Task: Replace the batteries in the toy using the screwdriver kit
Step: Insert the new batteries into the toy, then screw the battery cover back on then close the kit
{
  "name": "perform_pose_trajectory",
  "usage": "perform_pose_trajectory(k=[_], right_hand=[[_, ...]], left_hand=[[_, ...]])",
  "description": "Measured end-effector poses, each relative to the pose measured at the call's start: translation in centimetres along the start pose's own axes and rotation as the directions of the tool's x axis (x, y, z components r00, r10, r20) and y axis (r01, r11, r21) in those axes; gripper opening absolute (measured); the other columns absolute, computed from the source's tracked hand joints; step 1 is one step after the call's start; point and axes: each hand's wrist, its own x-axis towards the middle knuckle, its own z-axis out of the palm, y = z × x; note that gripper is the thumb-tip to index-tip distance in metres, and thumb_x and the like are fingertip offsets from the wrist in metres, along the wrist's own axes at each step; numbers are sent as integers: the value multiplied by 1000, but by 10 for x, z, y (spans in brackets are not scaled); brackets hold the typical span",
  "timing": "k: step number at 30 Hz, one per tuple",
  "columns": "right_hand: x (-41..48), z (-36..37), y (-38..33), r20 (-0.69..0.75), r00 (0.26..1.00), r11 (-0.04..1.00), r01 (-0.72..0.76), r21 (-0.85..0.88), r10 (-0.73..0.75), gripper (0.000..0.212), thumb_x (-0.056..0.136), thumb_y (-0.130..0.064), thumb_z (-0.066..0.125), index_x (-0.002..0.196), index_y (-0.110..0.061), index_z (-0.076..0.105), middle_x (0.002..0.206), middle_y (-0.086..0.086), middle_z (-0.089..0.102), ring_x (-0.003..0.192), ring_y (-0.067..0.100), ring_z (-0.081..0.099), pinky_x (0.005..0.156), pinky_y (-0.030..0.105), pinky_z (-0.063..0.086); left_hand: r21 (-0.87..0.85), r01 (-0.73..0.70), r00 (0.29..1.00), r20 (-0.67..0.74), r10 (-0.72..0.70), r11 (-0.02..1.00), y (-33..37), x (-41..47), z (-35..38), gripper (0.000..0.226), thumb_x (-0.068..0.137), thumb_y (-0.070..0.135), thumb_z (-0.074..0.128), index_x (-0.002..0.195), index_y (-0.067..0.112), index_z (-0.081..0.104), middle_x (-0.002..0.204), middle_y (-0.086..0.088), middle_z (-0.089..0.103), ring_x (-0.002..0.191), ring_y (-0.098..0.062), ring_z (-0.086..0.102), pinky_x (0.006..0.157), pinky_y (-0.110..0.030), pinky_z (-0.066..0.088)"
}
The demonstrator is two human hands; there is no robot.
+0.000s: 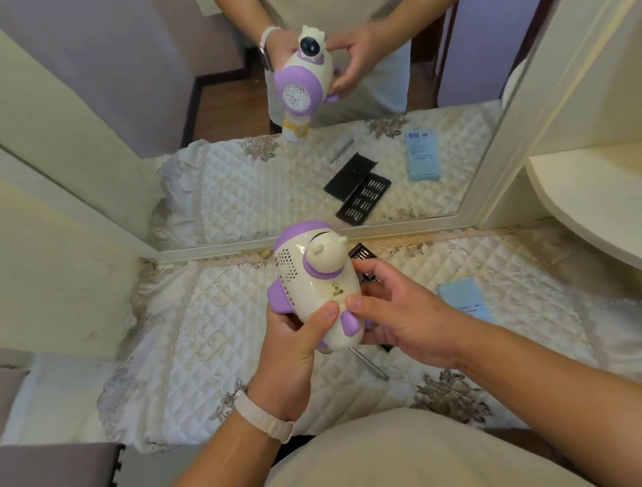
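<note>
A cream and purple rocket-shaped toy (315, 282) with a small bear figure on top is held up above the quilted table. My left hand (300, 341) grips it from below and behind, thumb pressed on its cream body. My right hand (390, 314) holds its right side, thumb tip touching the body next to my left thumb. A metal screwdriver (371, 366) lies on the cloth under my hands. The black bit tray of the screwdriver kit (362, 253) peeks out behind the toy, mostly hidden.
A quilted cream cloth (203, 329) covers the table. A light blue box (466, 303) lies to the right. A mirror (223, 97) stands along the back edge and reflects the toy, kit and box. A curved cream shelf (596, 202) juts in at the right.
</note>
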Motion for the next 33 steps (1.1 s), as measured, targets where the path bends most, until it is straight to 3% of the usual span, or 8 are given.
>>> perform_pose_trajectory(k=[6,10,13,18,21,24,27,33], right_hand=[[17,40,30,-67,998,998,-9,64,14,46,89,-13,66,130,-23,47,125,19,58,98,24,66,83,47,55],[27,55,44,-157,987,997,-16,70,27,41,91,-11,63,127,-23,48,120,14,62,92,17,68,77,38,55],[34,62,58,-224,974,997,-21,68,36,39,92,-14,62,128,-22,49,117,22,61,93,20,68,78,36,56],[40,53,99,-423,905,957,-165,-238,51,23,93,-28,61,115,-31,59,104,13,66,93,18,68,77,35,58],[31,35,127,-517,855,716,-344,-608,-28,20,93,-33,58,113,-30,61,97,-5,62,85,13,63,81,33,53],[21,16,153,-537,841,397,-475,-786,-58,24,94,-30,52,115,-21,59,104,-1,58,90,19,60,77,32,47],[20,2,168,-575,815,267,-538,-799,-77,22,93,-29,50,109,-17,58,106,3,56,88,26,60,73,35,48],[30,-13,176,-542,837,138,-529,-837,-75,23,93,-36,47,101,-17,56,99,3,56,84,27,60,64,33,45]], left_hand=[[52,46,999,15,-47,998,-5,7,-44,66,70,31,77,127,4,57,113,-26,70,105,-47,67,82,-66,53],[25,86,994,60,-87,996,-12,16,-64,65,68,30,79,125,4,60,110,-24,72,100,-40,71,74,-48,60],[53,110,990,84,-114,993,-24,27,-77,66,65,30,80,122,3,61,107,-22,73,98,-36,72,75,-44,61],[207,144,986,56,-159,968,-56,44,-103,74,59,39,84,123,11,59,108,-12,73,101,-29,71,74,-40,61],[297,173,985,-31,-172,939,-66,53,-118,72,67,29,89,127,15,51,110,-5,69,99,-21,68,74,-30,57],[396,195,980,-107,-166,897,-72,62,-129,70,72,23,88,126,18,44,101,6,64,88,-7,64,68,-19,49],[476,212,976,-152,-157,853,-78,67,-134,74,72,25,88,127,22,38,95,15,59,81,1,59,61,-17,43],[619,213,975,-180,-128,756,-95,75,-137,76,62,44,90,117,30,38,96,10,63,86,-15,66,68,-29,53]])
